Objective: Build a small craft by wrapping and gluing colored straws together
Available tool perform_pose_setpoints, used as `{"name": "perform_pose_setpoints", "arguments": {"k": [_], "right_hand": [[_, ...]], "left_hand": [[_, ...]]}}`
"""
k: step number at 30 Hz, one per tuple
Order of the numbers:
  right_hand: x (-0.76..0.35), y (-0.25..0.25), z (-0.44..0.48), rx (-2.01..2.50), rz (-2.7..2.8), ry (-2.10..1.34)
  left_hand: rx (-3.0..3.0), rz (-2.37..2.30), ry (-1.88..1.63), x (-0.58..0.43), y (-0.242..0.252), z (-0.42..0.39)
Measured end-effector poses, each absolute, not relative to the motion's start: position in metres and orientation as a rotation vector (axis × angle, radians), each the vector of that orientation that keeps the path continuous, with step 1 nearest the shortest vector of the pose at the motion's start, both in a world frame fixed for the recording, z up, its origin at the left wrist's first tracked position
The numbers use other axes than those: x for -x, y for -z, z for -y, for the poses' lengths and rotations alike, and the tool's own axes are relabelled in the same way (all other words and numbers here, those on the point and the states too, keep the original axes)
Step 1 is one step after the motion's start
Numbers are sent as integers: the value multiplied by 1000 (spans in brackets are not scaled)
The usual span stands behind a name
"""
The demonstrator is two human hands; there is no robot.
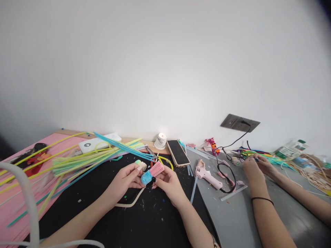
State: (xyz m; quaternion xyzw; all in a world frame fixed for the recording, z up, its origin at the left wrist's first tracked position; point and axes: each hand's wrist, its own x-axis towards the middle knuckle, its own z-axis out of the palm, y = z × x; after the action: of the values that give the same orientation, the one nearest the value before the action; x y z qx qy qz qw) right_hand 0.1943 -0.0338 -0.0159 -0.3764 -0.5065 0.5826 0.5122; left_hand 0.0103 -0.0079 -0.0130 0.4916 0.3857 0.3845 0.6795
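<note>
A small pink-and-blue fuzzy pipe-cleaner piece is held over the black mat between my two hands, its pink end pointing up and right. My left hand pinches at the blue end from the left. From the right, my right hand grips the piece, thumb in front, beside a small black ball. Just behind my left fingertips lies a pale green and cream roll. Beneath the left hand, a beige-edged flat object is partly covered.
Loose pipe cleaners spread at left over pink sheeting. A paper cup and a phone stand and lie near the wall. At right are a pink glue gun, its cord, glue sticks and a co-worker's hands.
</note>
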Motion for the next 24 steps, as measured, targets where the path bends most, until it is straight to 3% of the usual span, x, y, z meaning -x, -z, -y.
{"name": "perform_pose_setpoints", "arguments": {"k": [24], "right_hand": [[-197,16,32,935,1090,-1349]], "left_hand": [[-1391,-1130,-1048,-7,7,8]]}}
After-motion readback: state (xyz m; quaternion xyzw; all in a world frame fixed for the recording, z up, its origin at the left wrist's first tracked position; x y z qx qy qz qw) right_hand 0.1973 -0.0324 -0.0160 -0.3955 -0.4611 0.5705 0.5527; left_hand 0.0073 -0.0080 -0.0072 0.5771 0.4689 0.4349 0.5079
